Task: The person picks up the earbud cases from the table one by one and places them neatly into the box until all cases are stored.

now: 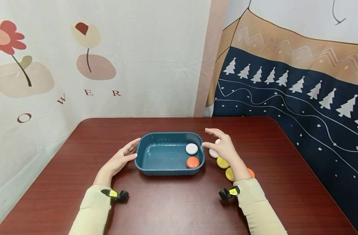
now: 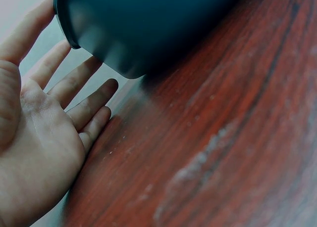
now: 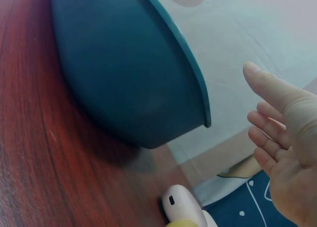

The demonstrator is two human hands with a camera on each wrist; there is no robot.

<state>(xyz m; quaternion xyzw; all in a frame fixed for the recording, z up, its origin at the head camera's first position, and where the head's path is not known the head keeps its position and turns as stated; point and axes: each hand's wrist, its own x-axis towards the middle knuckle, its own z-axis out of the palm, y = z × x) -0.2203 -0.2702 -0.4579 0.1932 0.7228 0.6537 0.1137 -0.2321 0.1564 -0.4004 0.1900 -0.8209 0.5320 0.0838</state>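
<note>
A teal rectangular tray (image 1: pixel 164 156) with rounded corners stands on the table. Inside its right end lie a white round piece (image 1: pixel 192 149) and an orange round piece (image 1: pixel 192 162). My left hand (image 1: pixel 118 162) touches the tray's left end, thumb at the rim, fingers spread and nearly straight. Beside the right end is my right hand (image 1: pixel 224 150), raised with nothing in it; the right wrist view shows a gap between it and the tray wall (image 3: pixel 124 68). Under this hand and forearm lie a pale pink piece (image 3: pixel 182 203) with a small dark slot and a yellow piece (image 1: pixel 222 162), partly hidden.
Another yellow piece (image 1: pixel 230 174) and an orange piece (image 1: pixel 251 172) lie by the right forearm, partly covered. A reddish-brown wooden table (image 1: pixel 173 202) carries everything. Printed curtains (image 1: pixel 155 65) hang behind its far edge. Each wrist wears a small black camera (image 1: pixel 123 196).
</note>
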